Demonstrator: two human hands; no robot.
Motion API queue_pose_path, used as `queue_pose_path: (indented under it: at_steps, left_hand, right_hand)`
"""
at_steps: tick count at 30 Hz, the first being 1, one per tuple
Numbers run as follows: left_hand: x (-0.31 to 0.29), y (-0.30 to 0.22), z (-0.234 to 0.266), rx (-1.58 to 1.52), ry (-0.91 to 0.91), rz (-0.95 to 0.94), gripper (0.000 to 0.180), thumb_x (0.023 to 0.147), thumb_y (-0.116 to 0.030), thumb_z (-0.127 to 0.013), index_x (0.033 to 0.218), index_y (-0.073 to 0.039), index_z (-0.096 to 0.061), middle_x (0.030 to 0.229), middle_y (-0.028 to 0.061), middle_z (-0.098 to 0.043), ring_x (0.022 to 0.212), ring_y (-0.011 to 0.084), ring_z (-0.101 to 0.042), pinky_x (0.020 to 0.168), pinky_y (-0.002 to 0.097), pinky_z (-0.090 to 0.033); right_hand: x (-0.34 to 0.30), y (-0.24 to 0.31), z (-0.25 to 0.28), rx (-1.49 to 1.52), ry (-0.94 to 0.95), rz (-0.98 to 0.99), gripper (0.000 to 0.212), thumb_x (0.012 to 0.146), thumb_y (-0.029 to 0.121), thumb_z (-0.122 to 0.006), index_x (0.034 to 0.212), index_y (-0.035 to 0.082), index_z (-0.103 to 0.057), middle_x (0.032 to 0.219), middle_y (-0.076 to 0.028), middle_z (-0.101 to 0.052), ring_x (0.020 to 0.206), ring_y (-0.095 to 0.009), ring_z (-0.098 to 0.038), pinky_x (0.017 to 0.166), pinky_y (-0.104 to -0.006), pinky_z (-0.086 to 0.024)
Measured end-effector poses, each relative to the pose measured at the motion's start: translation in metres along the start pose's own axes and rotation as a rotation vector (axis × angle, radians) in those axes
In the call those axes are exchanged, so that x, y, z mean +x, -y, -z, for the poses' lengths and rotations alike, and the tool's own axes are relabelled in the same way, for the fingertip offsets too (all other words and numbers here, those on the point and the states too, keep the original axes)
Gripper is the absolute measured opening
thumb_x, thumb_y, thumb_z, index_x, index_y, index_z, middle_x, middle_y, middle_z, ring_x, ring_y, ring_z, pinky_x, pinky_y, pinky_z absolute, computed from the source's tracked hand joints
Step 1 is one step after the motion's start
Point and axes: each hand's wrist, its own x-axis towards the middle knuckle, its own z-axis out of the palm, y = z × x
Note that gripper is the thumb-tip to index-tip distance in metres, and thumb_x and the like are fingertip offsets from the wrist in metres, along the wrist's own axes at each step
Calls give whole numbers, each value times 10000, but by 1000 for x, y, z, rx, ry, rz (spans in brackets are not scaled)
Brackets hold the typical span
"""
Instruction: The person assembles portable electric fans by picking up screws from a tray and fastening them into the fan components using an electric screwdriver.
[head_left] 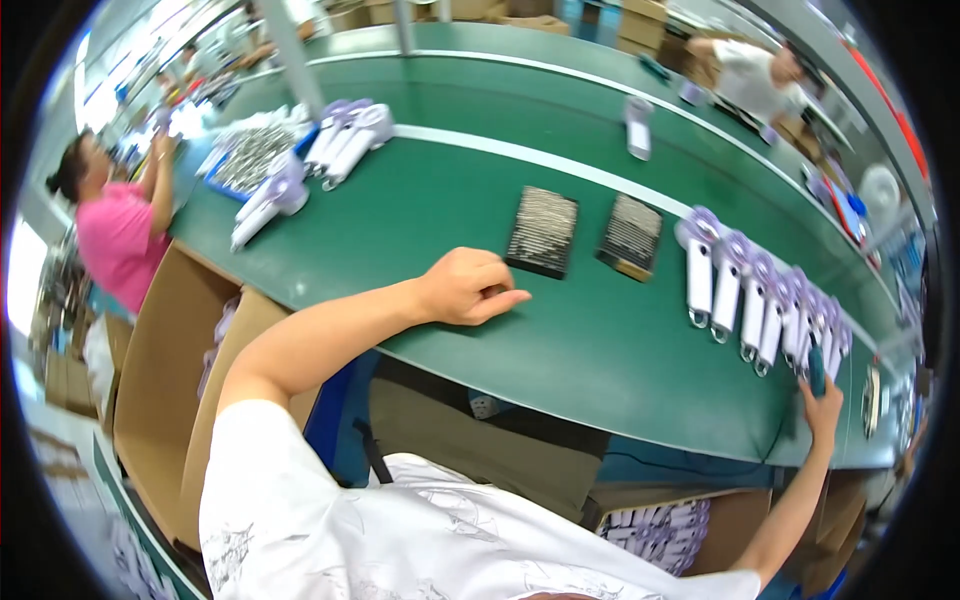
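Head view: right hand [823,408] at bench's right end, fingers closed around dark green tool [817,368]; tool tip overlaps row of white-and-purple devices [727,295], contact cannot be told. Left hand [468,288] half curled, thumb out, seemingly holding nothing, palm side hidden; near black tray [541,232] with small metal pieces in rows. Second tray [631,237] just beside, to right. Devices lie side by side on green bench [480,350]. Step in hand, probably: handling tool beside row. Next move likely calls for steady tool grip, clear of neighbouring devices.
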Motion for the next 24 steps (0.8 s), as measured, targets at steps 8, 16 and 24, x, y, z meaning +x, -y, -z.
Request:
queue_pose_path:
  at_steps: [8, 16, 24]
  left_hand:
    - [-39, 80, 129, 827, -318, 532, 266, 844, -282, -779, 832, -29, -697, 915, 172, -682, 893, 340, -666, 755, 431, -560]
    - [-41, 174, 195, 1209, 114, 894, 271, 854, -239, -703, 983, -10, -770, 1067, 250, -667, 1055, 414, -641, 862, 450, -578]
    - [-26, 147, 189, 758, 28, 1050, 348, 888, -321, -692, 946, 17, -749, 882, 217, -715, 787, 377, -699, 779, 503, -560]
  right_hand:
    - [-13, 108, 25, 487, -136, 36, 177, 922, 48, -715, 1089, -6, -692, 726, -26, -600, 509, -70, -503, 463, -240, -399]
    - [-2, 308, 28, 1016, -33, 183, 601, 881, 409, -820, 1234, -29, -608, 808, -85, -660, 584, -136, -612, 510, -245, -498]
    - [40, 491, 24, 1757, 184, 504, 471, 957, 358, -737, 1211, -3, -572, 746, -81, -607, 515, -188, -589, 434, -282, -453]
